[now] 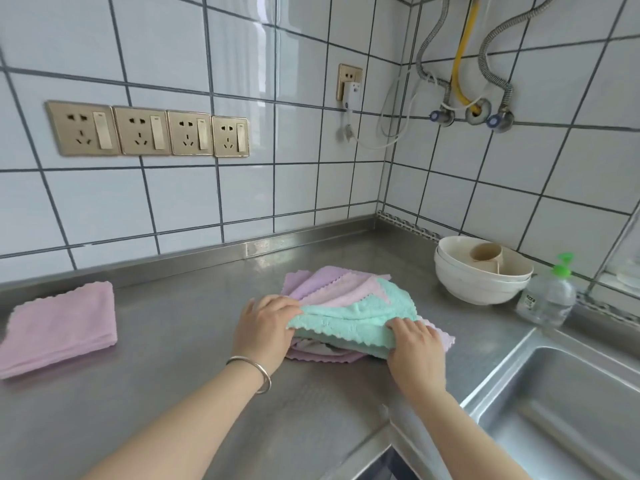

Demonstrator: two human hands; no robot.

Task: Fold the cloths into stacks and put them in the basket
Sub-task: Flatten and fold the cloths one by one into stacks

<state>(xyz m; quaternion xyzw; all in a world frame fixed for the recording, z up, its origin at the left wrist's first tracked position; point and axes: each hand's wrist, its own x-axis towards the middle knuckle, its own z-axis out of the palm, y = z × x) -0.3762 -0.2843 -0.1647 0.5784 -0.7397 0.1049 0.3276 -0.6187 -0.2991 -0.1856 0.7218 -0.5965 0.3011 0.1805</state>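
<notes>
Now teal cloth [353, 315] lengthwise L-R, both hands gripping

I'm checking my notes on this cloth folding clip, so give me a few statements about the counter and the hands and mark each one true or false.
1. Both hands grip the mint green cloth, the left hand at one end and the right hand at the other. True.
2. The green cloth lies on top of a pile of purple and pink cloths. True.
3. A folded pink cloth sits in the sink. False: it lies on the counter, far left.
4. The stacked white bowls are empty. False: a beige cup sits in the top one.
5. The left wrist wears a silver bangle. True.
</notes>
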